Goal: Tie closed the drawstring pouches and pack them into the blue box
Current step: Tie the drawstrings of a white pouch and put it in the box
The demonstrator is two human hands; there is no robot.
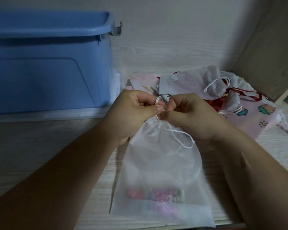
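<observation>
Head view: left hand [136,110] and right hand [189,115] pinch the drawstring [178,135].

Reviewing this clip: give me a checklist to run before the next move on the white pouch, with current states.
1. Grip: left hand and right hand both pinch the drawstring: ok.
2. Neck of the white pouch gathered shut: ok.
3. Knot finished: cannot tell, fingers hide it.
4. Lid off the blue box: ok.
5. Room inside it: cannot tell, interior unseen.
6. Ties on the pile of pouches: cannot tell.
</observation>
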